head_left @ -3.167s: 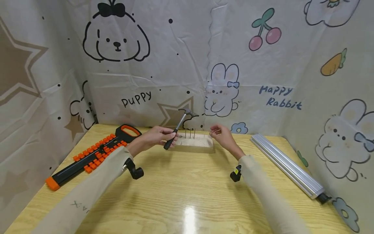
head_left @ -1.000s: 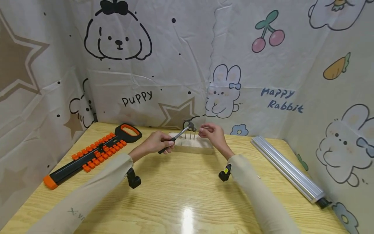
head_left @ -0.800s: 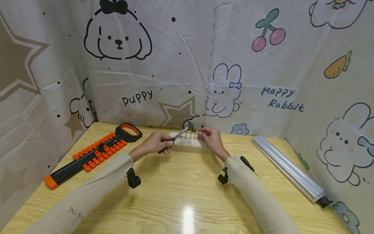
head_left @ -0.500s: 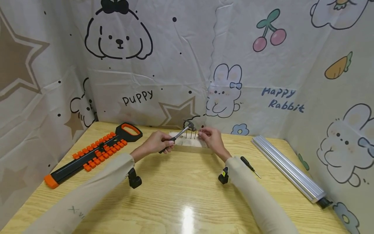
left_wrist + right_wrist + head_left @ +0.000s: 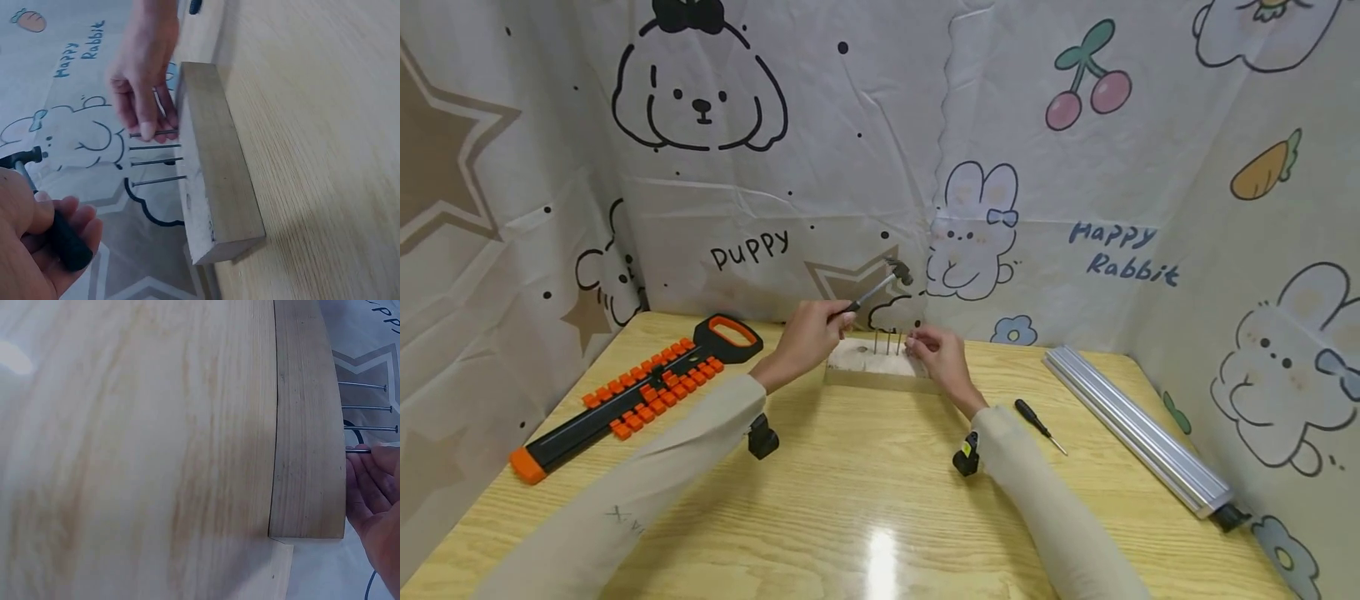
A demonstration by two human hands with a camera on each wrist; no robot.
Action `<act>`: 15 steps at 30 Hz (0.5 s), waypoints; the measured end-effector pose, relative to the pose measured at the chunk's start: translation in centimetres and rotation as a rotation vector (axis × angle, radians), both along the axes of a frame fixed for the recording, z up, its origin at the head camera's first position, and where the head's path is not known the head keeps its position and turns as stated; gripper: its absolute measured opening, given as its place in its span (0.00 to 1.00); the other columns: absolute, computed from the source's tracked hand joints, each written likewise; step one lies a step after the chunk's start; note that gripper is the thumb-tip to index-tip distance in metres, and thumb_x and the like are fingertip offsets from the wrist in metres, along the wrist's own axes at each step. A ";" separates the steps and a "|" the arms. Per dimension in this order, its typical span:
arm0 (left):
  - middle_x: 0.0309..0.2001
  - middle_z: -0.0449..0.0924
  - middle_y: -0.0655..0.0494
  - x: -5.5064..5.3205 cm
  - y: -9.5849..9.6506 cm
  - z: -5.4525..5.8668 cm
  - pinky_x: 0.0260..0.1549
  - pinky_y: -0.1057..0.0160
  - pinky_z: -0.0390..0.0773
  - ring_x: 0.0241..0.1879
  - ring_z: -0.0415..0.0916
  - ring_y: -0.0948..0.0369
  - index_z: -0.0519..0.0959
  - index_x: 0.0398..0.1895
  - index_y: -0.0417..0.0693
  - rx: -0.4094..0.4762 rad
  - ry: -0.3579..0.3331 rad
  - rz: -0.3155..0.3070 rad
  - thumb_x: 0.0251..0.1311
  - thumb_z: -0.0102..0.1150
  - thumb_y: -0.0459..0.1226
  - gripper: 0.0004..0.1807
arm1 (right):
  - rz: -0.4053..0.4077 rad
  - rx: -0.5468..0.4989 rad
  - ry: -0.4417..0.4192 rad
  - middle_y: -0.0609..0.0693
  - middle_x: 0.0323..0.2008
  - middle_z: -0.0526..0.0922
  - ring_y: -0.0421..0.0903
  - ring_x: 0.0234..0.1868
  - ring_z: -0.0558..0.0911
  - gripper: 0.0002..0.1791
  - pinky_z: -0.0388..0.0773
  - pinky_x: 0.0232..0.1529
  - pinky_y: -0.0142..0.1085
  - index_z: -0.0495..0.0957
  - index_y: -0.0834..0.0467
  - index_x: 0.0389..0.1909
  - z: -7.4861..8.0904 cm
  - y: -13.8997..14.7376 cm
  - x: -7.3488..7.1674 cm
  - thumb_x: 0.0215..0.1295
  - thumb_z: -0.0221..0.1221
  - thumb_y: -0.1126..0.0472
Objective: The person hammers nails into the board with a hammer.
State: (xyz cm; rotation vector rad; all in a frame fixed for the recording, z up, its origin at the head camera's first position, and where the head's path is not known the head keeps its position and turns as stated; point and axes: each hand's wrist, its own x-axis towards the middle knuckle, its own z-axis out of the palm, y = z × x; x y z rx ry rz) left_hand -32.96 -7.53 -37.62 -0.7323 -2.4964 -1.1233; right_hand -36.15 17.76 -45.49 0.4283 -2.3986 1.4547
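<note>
My left hand point(image 5: 808, 340) grips the black handle of a small claw hammer point(image 5: 876, 290), its head raised above the wooden block point(image 5: 880, 379). In the left wrist view the fingers wrap round the handle's lower part. Three nails point(image 5: 156, 180) stand in a row in the block's top face. Beside them, my right hand point(image 5: 946, 358) pinches another nail point(image 5: 165, 132) between thumb and fingers, its point at the block's surface. From the right wrist camera, that held nail point(image 5: 358, 450) stands roughly parallel to the others, and the fingers partly cover it.
A black screwdriver point(image 5: 1040, 425) lies right of my right forearm. Farther right is a long silver metal bar point(image 5: 1138, 429). At the left lies a black rack with orange clips point(image 5: 647, 387). A printed cloth point(image 5: 850, 167) hangs close behind the block.
My right hand has come left to the block, bringing its nail to the top face. In the last half second my left hand has lifted the hammer up from near the nails.
</note>
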 end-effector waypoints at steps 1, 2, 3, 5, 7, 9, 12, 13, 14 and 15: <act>0.36 0.88 0.45 -0.1 0.2 -0.1 0.29 0.60 0.73 0.24 0.75 0.59 0.86 0.54 0.35 -0.023 0.003 -0.001 0.78 0.55 0.33 0.13 | -0.006 -0.001 0.005 0.63 0.42 0.90 0.58 0.42 0.89 0.08 0.82 0.40 0.28 0.86 0.69 0.45 -0.1 0.0 0.0 0.74 0.63 0.68; 0.36 0.88 0.45 -0.3 0.5 -0.2 0.28 0.60 0.72 0.24 0.73 0.59 0.85 0.55 0.34 -0.046 0.007 -0.001 0.78 0.56 0.33 0.13 | -0.011 -0.007 0.003 0.63 0.41 0.90 0.57 0.41 0.89 0.08 0.81 0.40 0.27 0.86 0.69 0.45 -0.2 0.0 0.0 0.73 0.63 0.68; 0.37 0.88 0.44 -0.4 0.6 -0.4 0.29 0.61 0.72 0.24 0.72 0.60 0.85 0.56 0.33 -0.065 0.016 -0.001 0.78 0.56 0.33 0.14 | -0.015 -0.011 0.001 0.63 0.41 0.90 0.57 0.41 0.89 0.08 0.80 0.39 0.26 0.86 0.69 0.45 -0.3 0.0 0.1 0.73 0.64 0.68; 0.36 0.87 0.44 -0.6 1.0 -0.7 0.30 0.61 0.71 0.24 0.70 0.61 0.86 0.53 0.34 -0.083 0.054 0.000 0.77 0.57 0.33 0.12 | -0.022 -0.015 -0.007 0.63 0.42 0.90 0.56 0.41 0.88 0.08 0.79 0.39 0.25 0.86 0.70 0.46 -0.4 -0.2 0.2 0.73 0.64 0.68; 0.33 0.85 0.45 -0.8 1.2 -0.7 0.29 0.60 0.70 0.24 0.69 0.59 0.86 0.47 0.35 -0.055 0.093 0.000 0.77 0.56 0.32 0.10 | -0.024 -0.018 -0.011 0.63 0.42 0.90 0.56 0.42 0.88 0.09 0.78 0.39 0.24 0.86 0.70 0.47 -0.4 -0.4 0.3 0.73 0.64 0.68; 0.30 0.82 0.46 -0.9 1.3 -0.5 0.29 0.60 0.70 0.23 0.68 0.59 0.85 0.41 0.37 -0.039 0.114 -0.001 0.78 0.56 0.32 0.10 | -0.027 -0.024 -0.022 0.63 0.43 0.90 0.56 0.42 0.88 0.10 0.77 0.39 0.23 0.86 0.70 0.48 -0.3 -0.6 0.2 0.73 0.64 0.67; 0.29 0.83 0.48 -1.0 1.4 -0.2 0.26 0.63 0.69 0.21 0.68 0.61 0.86 0.38 0.37 -0.133 0.059 -0.019 0.77 0.56 0.31 0.10 | -0.034 -0.023 -0.026 0.63 0.43 0.90 0.57 0.43 0.89 0.09 0.77 0.38 0.23 0.86 0.70 0.47 -0.2 -0.5 0.2 0.74 0.63 0.67; 0.30 0.85 0.47 -1.0 1.5 -0.3 0.26 0.64 0.69 0.21 0.70 0.62 0.86 0.38 0.36 -0.179 0.034 -0.035 0.77 0.56 0.30 0.11 | -0.037 -0.025 -0.025 0.63 0.42 0.90 0.57 0.42 0.89 0.09 0.77 0.38 0.23 0.87 0.70 0.46 -0.2 -0.4 0.2 0.73 0.64 0.68; 0.31 0.87 0.46 -1.0 1.5 -0.4 0.26 0.65 0.69 0.21 0.72 0.62 0.87 0.37 0.35 -0.221 0.005 -0.053 0.76 0.56 0.29 0.11 | -0.041 -0.024 -0.026 0.63 0.42 0.90 0.57 0.42 0.89 0.08 0.78 0.39 0.23 0.87 0.69 0.45 -0.2 -0.3 0.2 0.73 0.64 0.68; 0.32 0.88 0.45 -0.9 1.6 -0.5 0.25 0.66 0.69 0.21 0.73 0.63 0.87 0.37 0.34 -0.260 -0.022 -0.069 0.75 0.56 0.28 0.11 | -0.043 -0.020 -0.025 0.63 0.42 0.90 0.57 0.43 0.89 0.08 0.78 0.39 0.24 0.87 0.69 0.45 -0.2 -0.2 0.2 0.73 0.64 0.68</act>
